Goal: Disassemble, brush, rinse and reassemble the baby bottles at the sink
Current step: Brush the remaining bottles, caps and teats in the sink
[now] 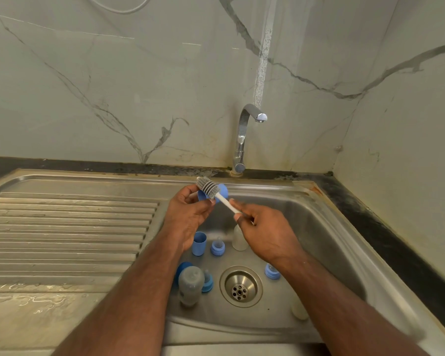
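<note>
Left hand (188, 214) grips a blue bottle cap (222, 192) above the sink basin (319, 227); right hand (265, 233) pinches the white handle of a grey-bristled bottle brush (211, 190) — bristles against the cap. Below lie a cloudy, translucent bottle (190, 285) on its side, blue collars and caps scattered around the drain (240, 286).

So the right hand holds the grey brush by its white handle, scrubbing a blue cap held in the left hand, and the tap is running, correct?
Not quite: the chrome tap is off, no water shows in the head view. The right hand does hold the grey silicone brush, scrubbing the blue plastic cap in the left hand.
</note>
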### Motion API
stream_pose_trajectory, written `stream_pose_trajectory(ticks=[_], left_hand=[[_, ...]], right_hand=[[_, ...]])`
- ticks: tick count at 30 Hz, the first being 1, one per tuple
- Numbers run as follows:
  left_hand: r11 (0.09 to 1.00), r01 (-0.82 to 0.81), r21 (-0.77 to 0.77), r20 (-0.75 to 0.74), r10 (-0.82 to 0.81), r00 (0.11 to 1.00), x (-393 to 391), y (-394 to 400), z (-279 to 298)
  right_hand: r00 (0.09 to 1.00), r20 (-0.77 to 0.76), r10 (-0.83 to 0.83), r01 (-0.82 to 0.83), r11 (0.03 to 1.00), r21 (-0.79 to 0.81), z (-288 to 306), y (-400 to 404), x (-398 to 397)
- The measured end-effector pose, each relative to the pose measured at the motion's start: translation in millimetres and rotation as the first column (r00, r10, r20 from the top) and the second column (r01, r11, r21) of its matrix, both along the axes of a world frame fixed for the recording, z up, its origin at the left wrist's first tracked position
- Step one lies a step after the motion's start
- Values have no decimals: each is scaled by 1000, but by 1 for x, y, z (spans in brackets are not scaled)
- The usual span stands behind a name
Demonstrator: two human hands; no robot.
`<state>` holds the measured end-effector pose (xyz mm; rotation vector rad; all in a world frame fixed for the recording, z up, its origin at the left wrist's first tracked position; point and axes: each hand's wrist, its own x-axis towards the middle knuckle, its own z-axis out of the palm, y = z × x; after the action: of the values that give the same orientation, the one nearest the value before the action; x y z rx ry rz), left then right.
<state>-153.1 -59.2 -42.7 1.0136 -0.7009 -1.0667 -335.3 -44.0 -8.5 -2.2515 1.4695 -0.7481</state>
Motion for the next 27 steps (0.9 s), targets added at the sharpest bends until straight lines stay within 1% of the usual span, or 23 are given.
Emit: stream_pose_trajectory(ticks=[3, 5, 7, 9, 10, 12, 14, 16, 18, 21, 22, 25, 27], left_hand=[[1000, -13, 16, 0, 13, 1000, 1, -1, 0], [999, -25, 29, 31, 24, 999, 0, -2, -2], [999, -35, 23, 72, 33, 997, 0, -4, -4], [999, -34, 6, 75, 33, 997, 1, -4, -5], [999, -35, 2, 71, 35, 997, 2, -4, -5], [998, -56, 14, 84, 54, 995, 3, -3, -5], [998, -63, 19, 105, 61, 993, 3, -5, -6], [997, -70, 14, 108, 68, 992, 3, -6, -6], [997, -73, 8, 100, 72, 992, 3, -7, -6], [997, -71, 21, 123, 68, 990, 4, -7, -8], [997, -72, 28, 139, 68, 988, 4, -6, -8], [997, -72, 28, 160, 66, 985, 4, -8, -9], [997, -74, 29, 169, 68, 983, 4, -8, -9]], right_hand=[[997, -50, -61, 60, 998, -5, 3, -7, -5], [994, -42, -104, 105, 994, 13, 5, -11, -10], [998, -7, -69, 69, 997, 31, 5, -7, -8], [1000, 6, -10, 10, 999, 31, 2, -3, -4], [1000, -3, -19, 19, 1000, 23, 2, -5, -4], [995, -33, -90, 91, 996, 11, 5, -12, -11], [993, -15, -118, 118, 993, 26, 8, -14, -17], [999, 11, -52, 51, 998, 39, 6, -6, -13], [1000, -10, -8, 9, 1000, 20, 5, -3, -8], [993, -68, -91, 92, 996, 3, 6, -13, -10], [994, -59, -93, 93, 996, 12, 5, -13, -11], [1000, -11, -8, 9, 999, 31, 2, -3, -5], [998, -47, -39, 39, 999, 7, 2, -9, -6]])
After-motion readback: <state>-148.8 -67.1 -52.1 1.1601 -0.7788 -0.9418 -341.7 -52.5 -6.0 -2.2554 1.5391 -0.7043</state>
